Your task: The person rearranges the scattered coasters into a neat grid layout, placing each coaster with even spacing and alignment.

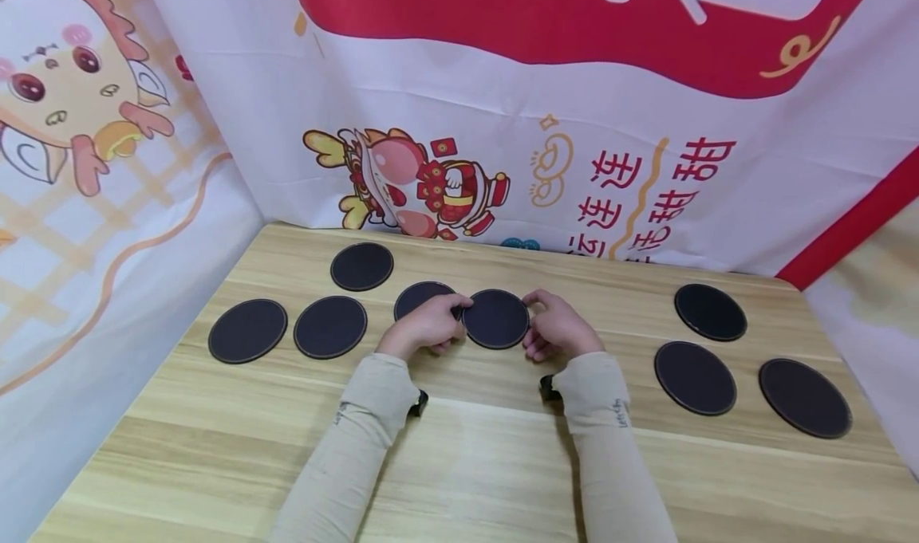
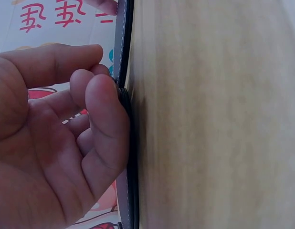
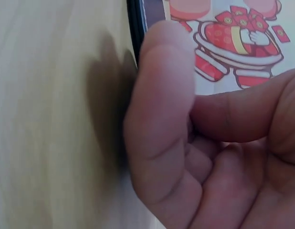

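Note:
A round black coaster (image 1: 495, 318) with a thin stitched border lies mid-table between both hands. My left hand (image 1: 431, 324) is at its left edge, index fingertip right at the rim, fingers loosely bent. Under that hand, a second black coaster (image 1: 419, 297) is partly hidden. My right hand (image 1: 560, 328) is at the opposite edge, fingertips close to the rim. In the left wrist view, the stitched rims of the central coaster (image 2: 122, 43) and the second coaster (image 2: 133, 191) stand almost end to end beside the fingers. The right wrist view shows the central coaster's edge (image 3: 135, 26) at a fingertip.
On the left of the wooden table (image 1: 459, 463) lie three more black coasters, one of them farther back (image 1: 362, 266). Three others lie at the right, including one near the table's side (image 1: 806, 398). A printed white and red cloth (image 1: 459, 88) hangs behind.

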Demonstrator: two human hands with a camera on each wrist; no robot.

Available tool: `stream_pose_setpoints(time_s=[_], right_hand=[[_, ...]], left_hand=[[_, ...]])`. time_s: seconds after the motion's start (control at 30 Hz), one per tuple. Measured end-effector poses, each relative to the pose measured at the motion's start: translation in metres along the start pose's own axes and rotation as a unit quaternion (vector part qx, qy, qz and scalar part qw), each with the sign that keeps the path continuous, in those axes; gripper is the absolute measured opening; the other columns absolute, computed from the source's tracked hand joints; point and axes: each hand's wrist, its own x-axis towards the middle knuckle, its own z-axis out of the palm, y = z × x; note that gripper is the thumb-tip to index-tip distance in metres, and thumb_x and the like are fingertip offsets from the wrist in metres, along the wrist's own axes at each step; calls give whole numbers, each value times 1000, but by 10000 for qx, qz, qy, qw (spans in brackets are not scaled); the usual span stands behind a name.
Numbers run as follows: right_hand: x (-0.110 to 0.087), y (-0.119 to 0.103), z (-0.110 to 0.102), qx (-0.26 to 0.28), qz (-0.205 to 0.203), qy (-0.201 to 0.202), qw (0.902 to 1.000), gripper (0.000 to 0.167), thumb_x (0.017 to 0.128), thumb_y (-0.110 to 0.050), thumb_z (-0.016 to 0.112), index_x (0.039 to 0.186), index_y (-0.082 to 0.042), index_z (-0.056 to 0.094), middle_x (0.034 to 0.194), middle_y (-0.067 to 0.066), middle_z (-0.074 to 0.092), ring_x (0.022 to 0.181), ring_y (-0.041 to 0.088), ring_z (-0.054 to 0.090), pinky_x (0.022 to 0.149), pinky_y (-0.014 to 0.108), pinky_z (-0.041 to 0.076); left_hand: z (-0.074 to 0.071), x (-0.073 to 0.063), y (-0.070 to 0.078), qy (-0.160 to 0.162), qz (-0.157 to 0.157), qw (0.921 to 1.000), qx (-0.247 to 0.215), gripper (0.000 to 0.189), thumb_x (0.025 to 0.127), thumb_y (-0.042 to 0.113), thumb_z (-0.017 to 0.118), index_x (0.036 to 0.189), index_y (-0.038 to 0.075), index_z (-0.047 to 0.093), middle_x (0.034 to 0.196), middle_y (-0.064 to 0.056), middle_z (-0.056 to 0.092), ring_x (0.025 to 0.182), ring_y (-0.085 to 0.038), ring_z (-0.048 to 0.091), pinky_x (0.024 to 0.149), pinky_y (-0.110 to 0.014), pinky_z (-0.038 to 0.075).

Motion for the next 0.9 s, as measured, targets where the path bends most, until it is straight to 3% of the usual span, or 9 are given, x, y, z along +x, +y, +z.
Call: stream_pose_setpoints(time_s=[0.6,0.9], right_hand=[[-5,1,-9,-56,-94,-35,9999,52,98,8,31,145,-6,48,74,19,63,52,19,59,51,33,55],[-6,-1,-9,-113,-131,-47,9998,56,97,8,30,148,-8,46,74,19,63,51,19,59,50,33,55]], left_hand=[[0,0,0,28,-18,9999,110,69,86,-8,60,151,8,46,55,-3,40,45,-14,39,45,-27,44],[-2,-3,3,-90,21,9999,-81,69,87,-8,56,153,7,42,57,-4,40,45,-13,36,46,-27,39]])
